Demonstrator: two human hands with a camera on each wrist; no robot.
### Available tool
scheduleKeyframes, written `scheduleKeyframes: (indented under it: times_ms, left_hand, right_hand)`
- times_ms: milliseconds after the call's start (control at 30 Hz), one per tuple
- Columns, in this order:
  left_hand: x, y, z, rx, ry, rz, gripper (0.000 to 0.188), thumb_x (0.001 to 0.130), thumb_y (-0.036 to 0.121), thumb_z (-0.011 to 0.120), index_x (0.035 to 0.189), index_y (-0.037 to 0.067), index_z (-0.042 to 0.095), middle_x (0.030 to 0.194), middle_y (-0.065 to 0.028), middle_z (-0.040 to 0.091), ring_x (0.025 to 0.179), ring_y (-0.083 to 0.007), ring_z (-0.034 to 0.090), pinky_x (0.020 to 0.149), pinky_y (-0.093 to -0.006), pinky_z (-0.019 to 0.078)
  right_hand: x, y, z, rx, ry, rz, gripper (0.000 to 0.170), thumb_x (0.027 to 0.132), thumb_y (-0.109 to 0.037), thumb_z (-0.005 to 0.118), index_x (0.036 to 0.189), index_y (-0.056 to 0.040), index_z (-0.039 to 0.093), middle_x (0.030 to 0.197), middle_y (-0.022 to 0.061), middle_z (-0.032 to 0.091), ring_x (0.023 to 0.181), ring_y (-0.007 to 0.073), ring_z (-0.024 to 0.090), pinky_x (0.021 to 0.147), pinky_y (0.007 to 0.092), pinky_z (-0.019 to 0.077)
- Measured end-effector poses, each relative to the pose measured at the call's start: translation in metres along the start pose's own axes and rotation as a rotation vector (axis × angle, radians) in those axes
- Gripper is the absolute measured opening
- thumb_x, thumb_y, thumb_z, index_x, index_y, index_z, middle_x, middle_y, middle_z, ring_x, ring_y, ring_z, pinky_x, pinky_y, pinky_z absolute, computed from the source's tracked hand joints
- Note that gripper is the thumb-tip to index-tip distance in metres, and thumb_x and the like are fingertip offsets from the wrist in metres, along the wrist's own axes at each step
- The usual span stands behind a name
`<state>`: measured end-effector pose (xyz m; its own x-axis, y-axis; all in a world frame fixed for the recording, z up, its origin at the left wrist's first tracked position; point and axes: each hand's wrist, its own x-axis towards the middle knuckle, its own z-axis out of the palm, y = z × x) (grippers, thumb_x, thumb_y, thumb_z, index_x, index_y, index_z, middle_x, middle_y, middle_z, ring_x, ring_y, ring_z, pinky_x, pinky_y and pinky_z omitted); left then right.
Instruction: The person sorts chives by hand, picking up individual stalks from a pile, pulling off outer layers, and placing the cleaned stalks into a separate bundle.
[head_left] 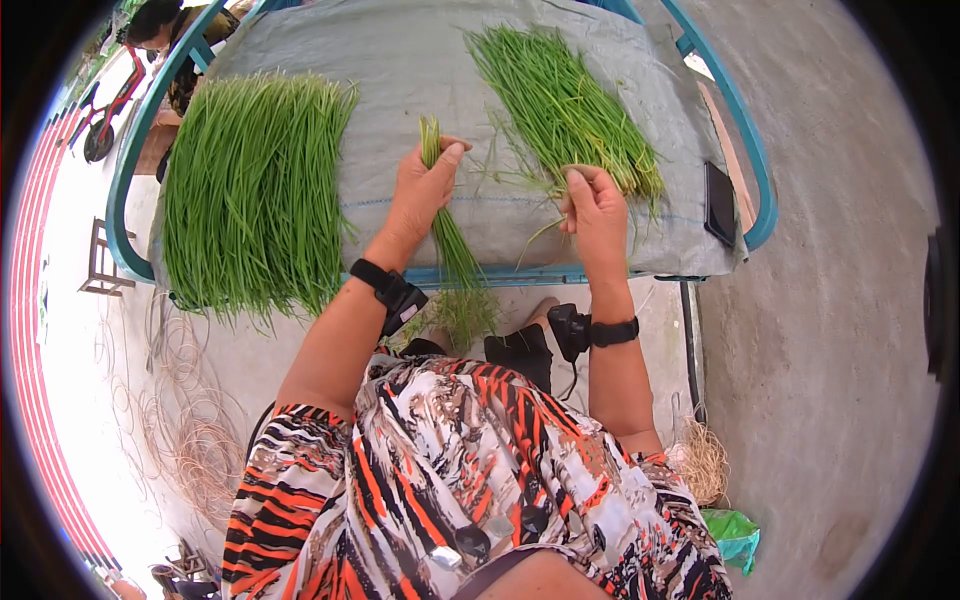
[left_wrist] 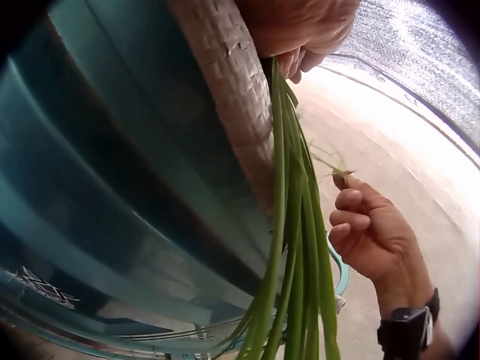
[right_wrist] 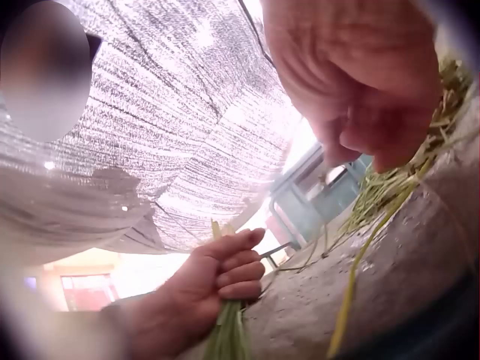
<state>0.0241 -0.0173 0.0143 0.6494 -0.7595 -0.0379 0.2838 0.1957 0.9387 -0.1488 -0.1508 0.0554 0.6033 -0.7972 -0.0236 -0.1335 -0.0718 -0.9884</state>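
My left hand (head_left: 424, 190) grips a small bunch of green chives (head_left: 455, 250) near its pale cut ends, and the long leaves hang down past the table's near edge. In the left wrist view those leaves (left_wrist: 300, 247) fall below the fingers. My right hand (head_left: 598, 212) is at the near end of a loose chive pile (head_left: 565, 100), thumb and forefinger together. From the left wrist view, a thin green wisp (left_wrist: 332, 163) shows at its fingertips. A yellowed blade (right_wrist: 351, 292) lies below the right hand in the right wrist view.
A broad, neatly aligned stack of chives (head_left: 255, 190) covers the left of the grey sheet (head_left: 400, 60). A dark phone (head_left: 719, 203) lies at the right edge. Blue rails (head_left: 122, 200) frame the surface. Another person (head_left: 165, 40) is at the far left; straw-coloured strands (head_left: 195, 440) lie on the floor.
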Motion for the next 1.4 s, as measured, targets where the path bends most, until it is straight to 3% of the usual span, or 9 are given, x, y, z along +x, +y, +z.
scheduleKeyframes:
  times_ms: [133, 367, 433, 533, 733, 1033, 1133, 1233, 1400]
  left_hand:
    - [-0.005, 0.002, 0.003, 0.040, 0.059, 0.021, 0.022, 0.096, 0.024, 0.054, 0.103, 0.003, 0.058, 0.057, 0.0078, 0.034, 0.047, -0.0015, 0.029, 0.041, -0.0203, 0.0250]
    - [-0.012, -0.004, 0.011, 0.424, 0.202, 0.352, 0.020, 0.092, 0.018, 0.060, 0.107, 0.004, 0.059, 0.062, 0.0054, 0.039, 0.052, -0.0038, 0.034, 0.046, -0.0211, 0.0290]
    - [-0.031, 0.017, 0.028, 0.557, 0.183, 0.356, 0.023, 0.090, 0.015, 0.063, 0.109, 0.004, 0.059, 0.066, 0.0017, 0.048, 0.055, -0.0059, 0.040, 0.049, -0.0225, 0.0341]
    - [-0.034, 0.013, 0.049, 0.666, -0.040, 0.730, 0.034, 0.082, 0.010, 0.068, 0.114, 0.006, 0.058, 0.081, -0.0065, 0.061, 0.064, -0.0145, 0.057, 0.054, -0.0287, 0.0448]
    - [-0.040, 0.023, 0.073, 0.968, -0.179, 0.687, 0.042, 0.074, 0.008, 0.065, 0.116, 0.011, 0.057, 0.092, -0.0092, 0.064, 0.080, -0.0308, 0.063, 0.061, -0.0375, 0.0511]
    - [-0.044, 0.027, 0.058, 1.066, -0.219, 0.683, 0.027, 0.078, 0.006, 0.058, 0.105, 0.009, 0.059, 0.079, -0.0078, 0.058, 0.071, -0.0297, 0.061, 0.057, -0.0389, 0.0482]
    - [-0.033, 0.010, 0.043, 0.900, 0.011, 0.797, 0.019, 0.088, 0.012, 0.055, 0.106, 0.006, 0.060, 0.072, -0.0040, 0.055, 0.057, -0.0189, 0.055, 0.048, -0.0305, 0.0427]
    - [-0.046, 0.069, 0.044, 0.111, -0.167, -0.079, 0.025, 0.097, 0.021, 0.049, 0.109, 0.001, 0.059, 0.068, 0.0022, 0.049, 0.049, -0.0070, 0.042, 0.042, -0.0210, 0.0317]
    - [-0.043, 0.073, 0.046, -0.466, -0.263, -0.263, 0.034, 0.099, 0.025, 0.045, 0.117, -0.002, 0.053, 0.067, 0.0063, 0.041, 0.048, -0.0014, 0.032, 0.040, -0.0171, 0.0240]
  right_hand:
    - [-0.002, -0.010, 0.000, 0.044, 0.066, -0.067, 0.019, 0.094, -0.017, 0.055, 0.105, -0.0025, 0.058, 0.062, -0.0010, 0.055, 0.050, 0.0029, 0.045, 0.046, 0.0188, 0.0348]
    - [-0.011, -0.030, -0.006, 0.115, 0.125, -0.131, 0.021, 0.094, -0.019, 0.056, 0.106, -0.0016, 0.057, 0.061, -0.0006, 0.054, 0.051, 0.0036, 0.045, 0.046, 0.0192, 0.0354]
    - [-0.013, -0.030, -0.006, 0.081, 0.130, -0.151, 0.022, 0.094, -0.020, 0.056, 0.107, -0.0016, 0.056, 0.060, -0.0007, 0.053, 0.051, 0.0036, 0.046, 0.047, 0.0190, 0.0356]
    - [-0.019, -0.035, -0.001, -0.013, 0.150, -0.176, 0.021, 0.095, -0.019, 0.056, 0.108, -0.0027, 0.056, 0.060, -0.0009, 0.053, 0.051, 0.0035, 0.046, 0.047, 0.0192, 0.0357]
    - [-0.031, -0.037, 0.014, -0.066, 0.087, -0.223, 0.020, 0.094, -0.016, 0.056, 0.110, -0.0051, 0.057, 0.063, -0.0021, 0.052, 0.055, 0.0037, 0.045, 0.048, 0.0207, 0.0345]
    - [-0.040, -0.048, 0.013, -0.151, 0.094, -0.278, 0.020, 0.095, -0.017, 0.054, 0.111, -0.0049, 0.057, 0.064, -0.0023, 0.051, 0.055, 0.0042, 0.044, 0.050, 0.0203, 0.0371]
    - [-0.030, -0.040, -0.004, 0.066, 0.192, -0.295, 0.022, 0.096, -0.017, 0.053, 0.112, -0.0030, 0.055, 0.067, -0.0016, 0.052, 0.053, 0.0036, 0.043, 0.048, 0.0192, 0.0377]
    - [-0.035, -0.052, -0.001, 0.174, 0.123, -0.247, 0.024, 0.097, -0.019, 0.051, 0.113, -0.0015, 0.053, 0.077, 0.0010, 0.059, 0.052, 0.0027, 0.042, 0.047, 0.0185, 0.0370]
    - [-0.047, -0.062, 0.017, 0.202, -0.244, -0.062, 0.035, 0.095, -0.026, 0.054, 0.119, -0.0007, 0.051, 0.089, 0.0051, 0.065, 0.051, 0.0025, 0.042, 0.046, 0.0185, 0.0360]
